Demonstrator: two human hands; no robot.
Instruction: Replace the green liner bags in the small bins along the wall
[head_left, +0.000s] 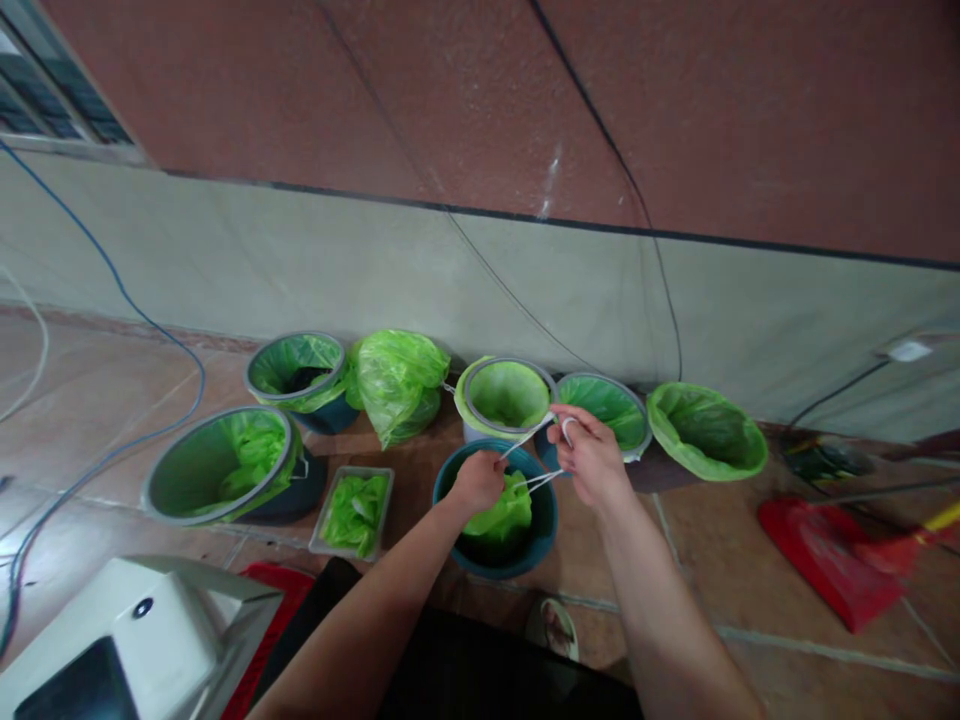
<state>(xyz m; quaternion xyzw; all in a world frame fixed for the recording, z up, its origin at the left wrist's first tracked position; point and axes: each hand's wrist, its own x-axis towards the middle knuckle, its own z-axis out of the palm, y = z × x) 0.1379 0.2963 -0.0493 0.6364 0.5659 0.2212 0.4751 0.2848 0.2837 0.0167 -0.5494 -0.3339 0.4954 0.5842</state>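
My left hand (480,482) is closed in a pinch on a white drawstring (544,479). To its right, my right hand (589,455) has the same string looped about its fingers, and the cord stretches between the two hands. The string runs down to a bunched green plastic bag (504,512) inside a blue bin (495,572), which stands on the floor below my hands. Just behind are a grey-rimmed bin (466,388) with a green liner and another lined bin (604,400), partly covered by my right hand.
Left stand two more lined bins (154,490) (253,365), a filled green bag (401,385) and a clear tub (315,540) of green bags. Right are a lined bin (705,435) and a red dustpan (832,570). A white machine (161,600) sits lower left; a blue cable (112,265) crosses the floor.
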